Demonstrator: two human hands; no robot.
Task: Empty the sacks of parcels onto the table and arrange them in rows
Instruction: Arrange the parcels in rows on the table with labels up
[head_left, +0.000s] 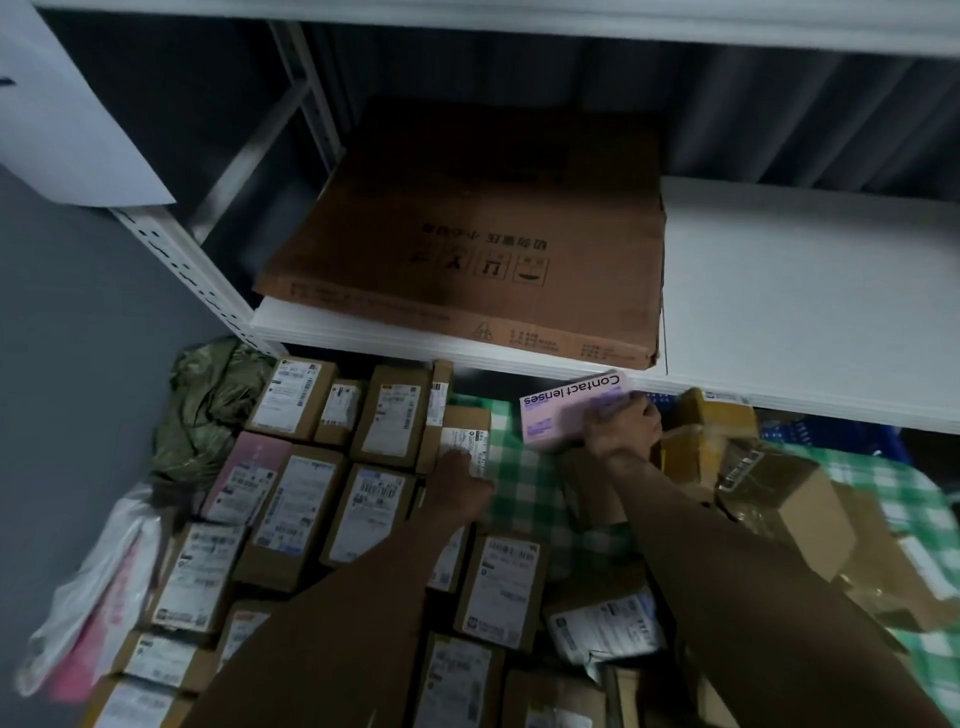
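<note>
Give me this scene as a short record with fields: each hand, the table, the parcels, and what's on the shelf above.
left hand: rests on a labelled cardboard box at the rows' right edge; grip unclear
right hand: grips the pink box printed "Contact lenses", over the checked cloth
sorted parcels: brown boxes in rows, left side
unsorted parcels: loose heap, right side
shelf: flat brown carton lying on it
sack: green, crumpled, beyond the rows at left
</note>
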